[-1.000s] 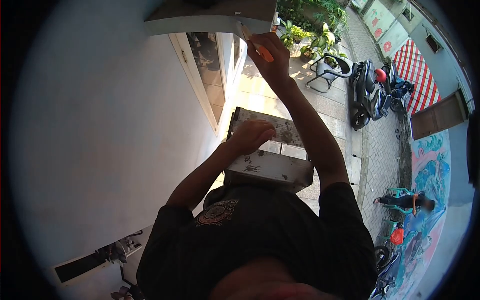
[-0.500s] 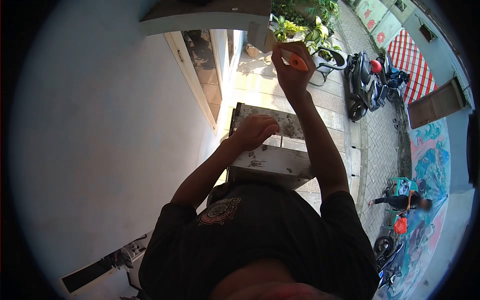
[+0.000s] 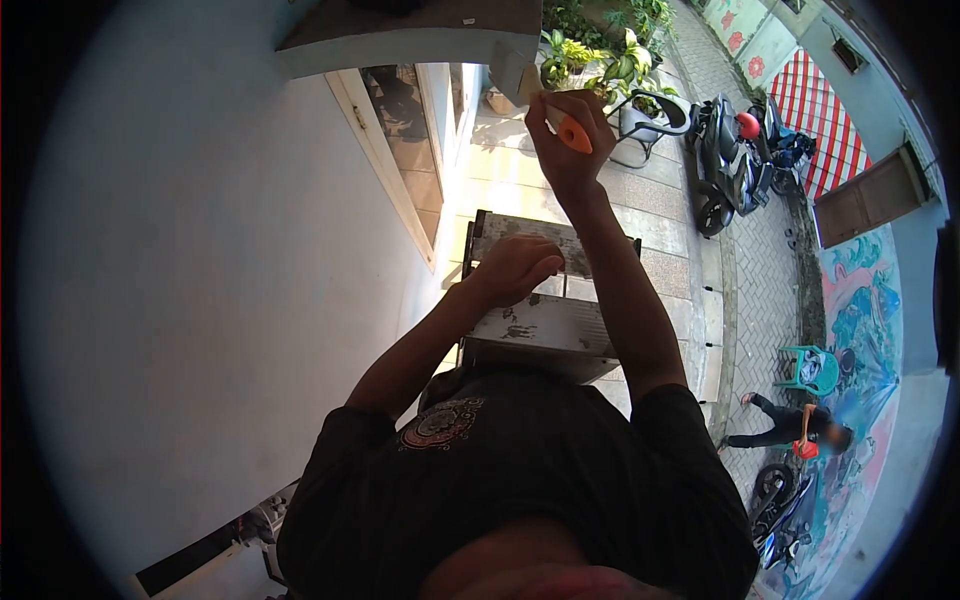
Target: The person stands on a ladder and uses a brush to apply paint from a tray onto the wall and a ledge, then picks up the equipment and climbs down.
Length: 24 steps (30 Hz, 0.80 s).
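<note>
My right hand (image 3: 575, 140) is raised, its fingers closed around a paintbrush (image 3: 574, 133) with an orange handle end. The brush's pale tip sits close to the corner of a concrete ledge (image 3: 420, 52), where a greyish patch (image 3: 508, 66) shows. Lower down, my left hand (image 3: 517, 268) lies over the top of a stepladder (image 3: 545, 322) whose steps are stained and scuffed. Its fingers curl over the ladder's upper part, with the fingertips partly hidden. My body leans up against the ladder's near side.
A pale wall (image 3: 220, 260) fills the left, with a framed door (image 3: 395, 150) beyond. Potted plants (image 3: 600, 65) and a chair (image 3: 645, 125) stand past the ledge. Along the paved lane are motorbikes (image 3: 725, 165), a green chair (image 3: 812, 370) and a person (image 3: 790, 425).
My right hand has shifted slightly left and down with the paintbrush along the ledge corner. My left hand stays on the ladder. The person in the lane has stepped away from the green chair.
</note>
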Motion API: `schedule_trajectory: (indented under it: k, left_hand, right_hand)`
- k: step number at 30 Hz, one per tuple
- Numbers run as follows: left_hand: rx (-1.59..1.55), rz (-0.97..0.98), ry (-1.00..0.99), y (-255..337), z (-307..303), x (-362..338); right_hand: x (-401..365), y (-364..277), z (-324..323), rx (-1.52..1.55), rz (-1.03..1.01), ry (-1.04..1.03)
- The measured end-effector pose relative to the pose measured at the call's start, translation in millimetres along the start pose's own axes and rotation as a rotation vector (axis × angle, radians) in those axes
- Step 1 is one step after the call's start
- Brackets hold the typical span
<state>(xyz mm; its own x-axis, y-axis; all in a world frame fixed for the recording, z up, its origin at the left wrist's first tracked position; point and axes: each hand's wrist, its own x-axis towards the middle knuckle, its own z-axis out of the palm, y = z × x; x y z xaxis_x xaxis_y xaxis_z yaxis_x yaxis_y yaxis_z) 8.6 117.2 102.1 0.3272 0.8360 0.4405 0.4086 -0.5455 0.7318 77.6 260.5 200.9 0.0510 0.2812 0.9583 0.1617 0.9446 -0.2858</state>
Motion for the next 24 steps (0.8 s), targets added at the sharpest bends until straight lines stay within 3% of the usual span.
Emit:
schedule_trajectory:
  k: [4,11,14,18,24]
  left_hand:
    - [0.018,0.01,-0.018,1,0,0]
    - [-0.053,0.001,0.024,4,1,0]
    - [-0.077,0.005,0.02,1,1,0]
    - [0.013,0.024,-0.019,2,-1,-1]
    - [-0.013,0.034,-0.022,0,-2,1]
  right_hand:
    - [-1,2,22,0.08,0.065,-0.073]
    - [-6,11,8,-0.003,0.065,0.129]
    - [-2,-1,15,0.083,0.066,0.008]
    - [0,4,33,0.072,0.1,0.009]
    - [-2,15,4,-0.055,0.165,0.152]
